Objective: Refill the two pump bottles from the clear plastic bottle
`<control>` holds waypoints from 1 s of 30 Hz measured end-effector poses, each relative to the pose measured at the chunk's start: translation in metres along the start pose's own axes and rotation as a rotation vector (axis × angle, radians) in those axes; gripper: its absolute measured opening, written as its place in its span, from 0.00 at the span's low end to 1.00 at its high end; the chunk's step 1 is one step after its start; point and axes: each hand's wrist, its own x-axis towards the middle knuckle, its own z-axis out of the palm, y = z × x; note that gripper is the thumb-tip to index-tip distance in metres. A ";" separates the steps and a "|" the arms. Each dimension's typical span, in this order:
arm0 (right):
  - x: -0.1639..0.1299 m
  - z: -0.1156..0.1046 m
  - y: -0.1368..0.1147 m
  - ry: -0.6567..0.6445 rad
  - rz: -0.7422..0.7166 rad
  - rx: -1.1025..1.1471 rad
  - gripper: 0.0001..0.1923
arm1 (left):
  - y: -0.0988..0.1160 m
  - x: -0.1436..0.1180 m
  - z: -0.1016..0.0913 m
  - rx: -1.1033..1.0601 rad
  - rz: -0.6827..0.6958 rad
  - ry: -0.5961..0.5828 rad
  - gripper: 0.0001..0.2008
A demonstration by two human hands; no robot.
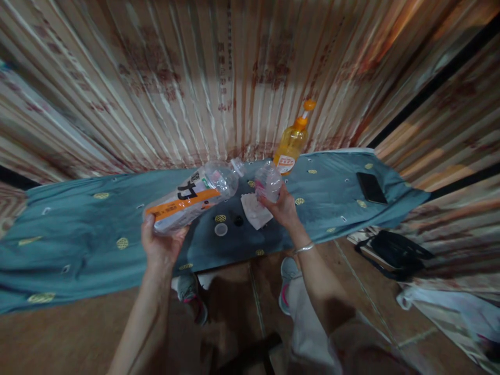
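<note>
My left hand (pixel 162 242) grips the bottom end of a big clear plastic bottle (pixel 191 195) with a white and orange label. That bottle is tilted, its uncapped mouth pointing up and to the right. My right hand (pixel 282 205) is closed around a smaller clear plastic bottle (pixel 269 179), close to the big bottle's mouth but apart from it. Below my right hand lies a white paper tissue (pixel 255 212). A round whitish cap (pixel 221 229) and a small dark cap (pixel 238 220) rest on the cloth between my hands.
A pump bottle of orange-yellow liquid (pixel 291 146) stands behind my right hand. The table wears a teal patterned cloth (pixel 97 224). A black phone (pixel 371 187) lies at its right end. Striped curtains (pixel 175 78) hang behind; a black bag (pixel 398 252) is at the lower right.
</note>
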 end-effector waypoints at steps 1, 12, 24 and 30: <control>0.001 -0.001 -0.001 0.007 0.006 -0.002 0.32 | 0.001 0.000 0.000 -0.002 -0.001 -0.002 0.24; 0.014 -0.018 0.004 0.073 0.136 -0.119 0.35 | 0.004 -0.004 -0.001 -0.026 0.009 0.024 0.29; 0.010 -0.009 0.005 -0.056 -0.012 -0.167 0.32 | 0.000 -0.005 -0.002 0.015 0.021 0.032 0.26; 0.008 -0.010 0.006 -0.138 -0.045 -0.133 0.30 | -0.004 0.000 -0.006 0.045 0.022 0.046 0.27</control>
